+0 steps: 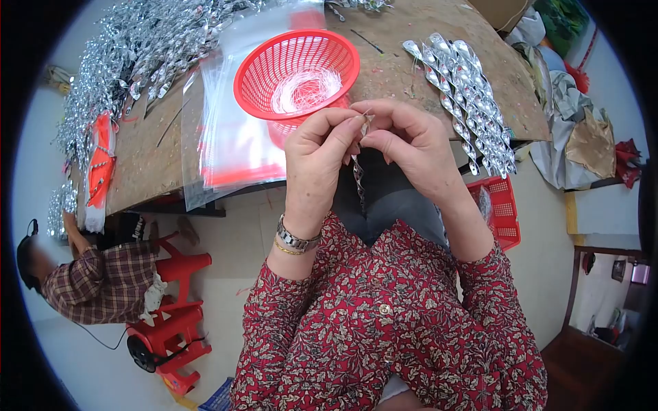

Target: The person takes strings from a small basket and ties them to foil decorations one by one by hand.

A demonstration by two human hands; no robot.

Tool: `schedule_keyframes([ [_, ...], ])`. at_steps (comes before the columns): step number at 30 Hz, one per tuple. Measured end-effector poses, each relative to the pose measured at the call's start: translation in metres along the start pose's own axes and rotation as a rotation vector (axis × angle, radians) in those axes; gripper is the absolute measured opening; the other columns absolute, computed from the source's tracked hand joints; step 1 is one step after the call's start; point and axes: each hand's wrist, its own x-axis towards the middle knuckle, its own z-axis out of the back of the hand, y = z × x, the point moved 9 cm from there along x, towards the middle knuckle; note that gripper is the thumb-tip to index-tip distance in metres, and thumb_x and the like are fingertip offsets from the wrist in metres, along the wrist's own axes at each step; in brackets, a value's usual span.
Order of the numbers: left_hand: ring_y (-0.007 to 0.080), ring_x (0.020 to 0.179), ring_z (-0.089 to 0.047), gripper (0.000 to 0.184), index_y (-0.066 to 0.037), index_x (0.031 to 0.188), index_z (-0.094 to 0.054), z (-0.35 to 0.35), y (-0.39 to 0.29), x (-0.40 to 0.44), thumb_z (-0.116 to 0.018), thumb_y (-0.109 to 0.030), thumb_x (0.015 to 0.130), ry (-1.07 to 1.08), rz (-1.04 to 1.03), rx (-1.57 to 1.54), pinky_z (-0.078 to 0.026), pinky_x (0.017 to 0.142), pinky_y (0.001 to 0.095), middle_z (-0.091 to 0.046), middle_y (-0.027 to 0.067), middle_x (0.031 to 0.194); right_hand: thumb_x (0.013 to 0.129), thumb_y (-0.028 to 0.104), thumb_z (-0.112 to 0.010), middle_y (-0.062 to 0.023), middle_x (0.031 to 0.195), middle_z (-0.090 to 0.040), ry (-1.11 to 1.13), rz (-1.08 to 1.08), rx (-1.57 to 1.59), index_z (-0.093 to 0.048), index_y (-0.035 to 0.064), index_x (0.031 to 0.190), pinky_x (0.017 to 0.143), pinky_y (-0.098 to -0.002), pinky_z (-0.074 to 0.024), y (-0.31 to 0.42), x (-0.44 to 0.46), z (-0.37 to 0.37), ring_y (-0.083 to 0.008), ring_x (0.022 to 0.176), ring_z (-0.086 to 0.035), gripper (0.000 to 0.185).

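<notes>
At the table's front edge, my left hand (321, 154) and my right hand (411, 140) meet fingertip to fingertip. Both pinch the top end of a twisted silver strip (359, 181), which hangs down over my lap. Fine pale thread seems to show at the fingertips, but its exact path is hidden. Just beyond my hands stands a red plastic basket (252, 75) holding a coil of clear-white thread (308, 89). Several more twisted silver strips (469, 99) lie side by side on the table to the right.
Clear plastic bags (233, 147) lie left of the basket on the wooden table (391, 75). Silver strips (164, 41) are heaped at the far left. A red crate (507, 212) is below right. A co-worker (96, 281) sits at left near red stools (184, 267).
</notes>
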Motion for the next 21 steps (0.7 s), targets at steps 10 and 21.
schedule_keyframes([
  [10,0.0028,0.064,-0.051,0.013,0.000,0.096,-0.066,0.0001,0.0032,-0.0015,-0.060,-0.009,0.090,-0.011,0.017,-0.022,-0.039,0.056,0.0165,-0.061,-0.0018,0.077,0.085,0.002,-0.059,0.0020,0.080,-0.062,-0.005,0.024,-0.053,-0.060,0.0035,0.119,0.056,-0.0161,-0.0398,-0.0012,-0.0014,-0.0011,-0.0020,0.067,-0.051,0.034],
  [21,0.0024,0.062,-0.049,0.012,-0.001,0.095,-0.066,0.0003,0.0081,-0.0015,-0.062,-0.010,0.089,0.008,0.043,-0.031,-0.038,0.055,0.0163,-0.059,-0.0029,0.074,0.084,-0.001,-0.059,-0.0027,0.087,-0.065,0.024,-0.014,-0.068,-0.059,-0.0006,0.118,0.074,-0.0217,-0.0481,-0.0042,-0.0027,-0.0033,-0.0078,0.081,-0.061,0.034],
])
